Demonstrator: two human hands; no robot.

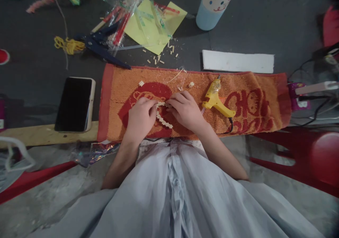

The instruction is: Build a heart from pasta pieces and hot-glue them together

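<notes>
The left hand (142,114) and right hand (185,111) pinch the knobbly curved strip (161,120) around its upper end. It looks light and fragile, best held gently by its edges.

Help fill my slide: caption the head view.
Left hand and right hand hold a curved pale strip over an orange towel, a yellow glue gun alongside.

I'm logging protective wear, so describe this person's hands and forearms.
The left hand and right hand wear no gloves. The forearms are bare too, with no watch or bracelet visible, up to a loose, pale grey-blue garment.
</notes>
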